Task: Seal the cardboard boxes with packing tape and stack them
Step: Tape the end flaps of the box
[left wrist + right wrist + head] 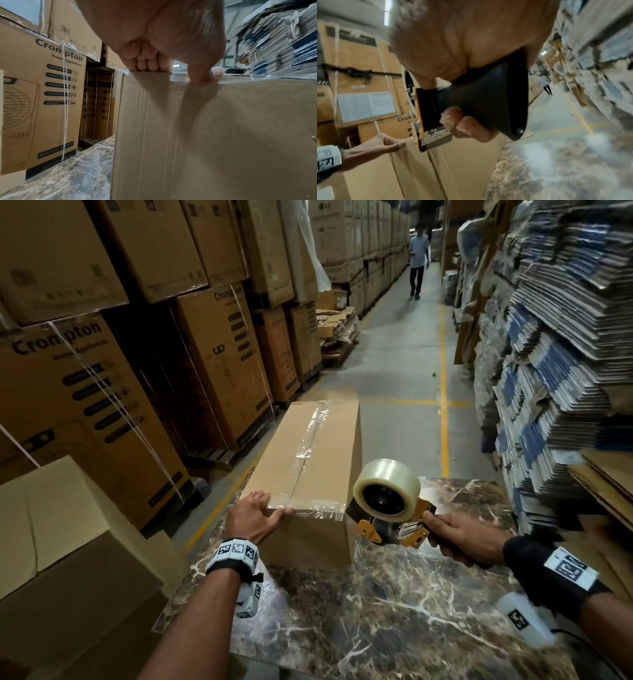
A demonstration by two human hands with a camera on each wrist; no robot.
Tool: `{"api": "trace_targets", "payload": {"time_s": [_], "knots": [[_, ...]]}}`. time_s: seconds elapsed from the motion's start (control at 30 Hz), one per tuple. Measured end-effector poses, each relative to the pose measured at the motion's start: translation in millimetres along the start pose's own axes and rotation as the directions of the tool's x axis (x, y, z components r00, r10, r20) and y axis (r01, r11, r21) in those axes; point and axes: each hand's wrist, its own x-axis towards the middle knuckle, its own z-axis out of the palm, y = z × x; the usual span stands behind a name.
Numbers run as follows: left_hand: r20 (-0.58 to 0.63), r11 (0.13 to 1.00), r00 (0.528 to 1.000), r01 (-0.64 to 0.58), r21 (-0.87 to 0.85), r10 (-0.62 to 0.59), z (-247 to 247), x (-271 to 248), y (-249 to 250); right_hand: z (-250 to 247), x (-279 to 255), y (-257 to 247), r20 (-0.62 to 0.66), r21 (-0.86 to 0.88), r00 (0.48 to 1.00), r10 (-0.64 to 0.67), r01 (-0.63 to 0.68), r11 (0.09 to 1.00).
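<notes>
A long cardboard box lies on the marble table, with clear tape along its top seam and across its near top edge. My left hand rests on the box's near left corner, fingers on top. In the left wrist view its thumb presses the tape at the edge of the box. My right hand grips the black handle of an orange tape dispenser, which carries a clear roll and hovers just right of the box's near right corner. The right wrist view shows the dispenser beside the box.
An open cardboard box stands at my lower left. Tall stacked cartons line the left side. Piles of flat cartons fill the right. A person walks in the far aisle, along a yellow floor line.
</notes>
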Motion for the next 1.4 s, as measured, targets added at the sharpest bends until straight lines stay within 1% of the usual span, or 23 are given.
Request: {"api": "trace_targets", "payload": {"time_s": [0.2, 0.3, 0.4, 0.53, 0.6, 0.63, 0.7, 0.8, 0.87, 0.93, 1.07, 1.13, 1.23, 1.3, 1.37, 1.4], "knots": [[-0.051, 0.994, 0.996, 0.077, 0.071, -0.073, -2.0, -9.5, 31.0, 19.0, 9.7, 11.6, 0.017, 0.225, 0.997, 0.081, -0.082, 0.971], [-0.024, 0.987, 0.994, 0.112, 0.116, -0.110, 0.8, -10.6, 42.7, 28.2, 15.8, 8.7, 0.058, 0.315, 0.989, 0.133, -0.144, 0.938], [0.019, 0.978, 0.990, 0.135, 0.162, -0.140, 3.4, -7.5, 44.1, 33.8, 21.3, 4.6, 0.165, 0.427, 0.960, 0.226, -0.277, 0.861], [0.009, 0.964, 0.990, 0.132, 0.230, -0.138, 4.9, -2.4, 47.4, 32.3, 32.1, -2.6, 0.269, 0.510, 0.915, 0.300, -0.399, 0.762], [0.021, 0.955, 0.989, 0.135, 0.265, -0.146, 4.9, 0.9, 50.0, 29.9, 37.0, -6.9, 0.363, 0.564, 0.872, 0.329, -0.487, 0.667], [0.030, 0.951, 0.988, 0.136, 0.277, -0.151, 5.3, 2.7, 51.1, 27.8, 38.9, -8.5, 0.417, 0.587, 0.851, 0.319, -0.520, 0.620], [0.045, 0.947, 0.986, 0.141, 0.289, -0.161, 3.7, 6.0, 53.5, 21.1, 43.5, -7.2, 0.497, 0.618, 0.825, 0.269, -0.554, 0.558], [0.080, 0.939, 0.985, 0.120, 0.323, -0.153, -0.5, 9.7, 53.3, 11.9, 47.1, 5.1, 0.561, 0.639, 0.796, 0.228, -0.591, 0.492], [0.105, 0.926, 0.984, 0.094, 0.365, -0.141, -4.1, 12.6, 52.0, 10.5, 48.2, 19.2, 0.554, 0.618, 0.791, 0.258, -0.599, 0.509], [0.119, 0.917, 0.984, 0.076, 0.392, -0.133, -6.9, 13.5, 52.5, 13.0, 48.5, 37.6, 0.515, 0.607, 0.800, 0.307, -0.594, 0.528], [0.158, 0.908, 0.984, 0.015, 0.419, -0.089, -12.6, 18.3, 51.6, 20.7, 56.7, 80.2, 0.420, 0.690, 0.818, 0.393, -0.569, 0.448], [0.184, 0.895, 0.980, -0.014, 0.445, -0.076, -14.1, 22.6, 49.6, 22.8, 62.4, 101.3, 0.347, 0.753, 0.836, 0.425, -0.519, 0.404], [0.211, 0.877, 0.975, -0.039, 0.479, -0.072, -15.1, 31.0, 46.5, 30.1, 71.5, 129.2, 0.260, 0.866, 0.862, 0.435, -0.407, 0.289], [0.227, 0.871, 0.971, -0.052, 0.489, -0.070, -14.3, 35.6, 44.1, 37.5, 76.9, 148.1, 0.218, 0.929, 0.864, 0.455, -0.326, 0.176], [0.239, 0.870, 0.969, -0.059, 0.490, -0.069, -11.9, 39.0, 40.5, 44.9, 80.0, 164.1, 0.207, 0.962, 0.860, 0.466, -0.266, 0.064], [0.239, 0.871, 0.968, -0.057, 0.487, -0.070, -11.2, 40.4, 39.0, 48.6, 79.6, 169.7, 0.205, 0.968, 0.855, 0.477, -0.250, 0.032]]}}
